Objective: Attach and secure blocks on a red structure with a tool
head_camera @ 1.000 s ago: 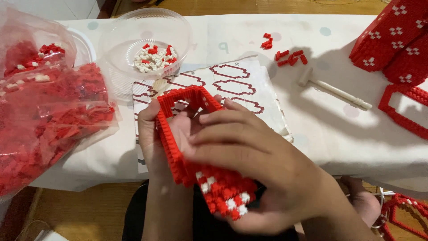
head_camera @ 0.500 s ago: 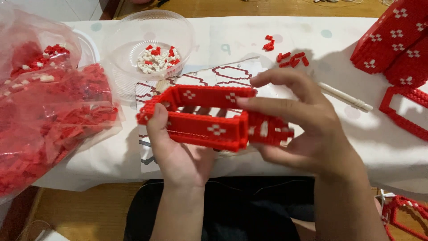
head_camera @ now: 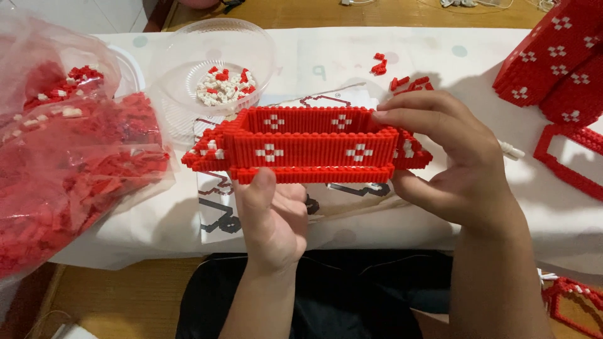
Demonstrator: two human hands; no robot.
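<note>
I hold a long hollow box built of small red bricks with white flower marks (head_camera: 308, 145), level above the table's front edge, its open top facing up and away. My left hand (head_camera: 271, 216) supports it from below, thumb pressed on the lower front rim. My right hand (head_camera: 449, 157) grips its right end, fingers over the top edge and thumb under. Small winged red-and-white parts stick out at both ends of the box.
A clear bowl (head_camera: 188, 59) of white and red bricks stands behind the box. Clear bags of red bricks (head_camera: 69, 169) lie left. A printed instruction sheet (head_camera: 220, 216) lies underneath. Other red built sections (head_camera: 556, 59) and a red frame (head_camera: 568, 172) sit right; loose red bricks (head_camera: 402, 81) lie behind.
The box was upright on end a second ago; both hands turned it to lie level with its long side facing me, and raised it slightly.
</note>
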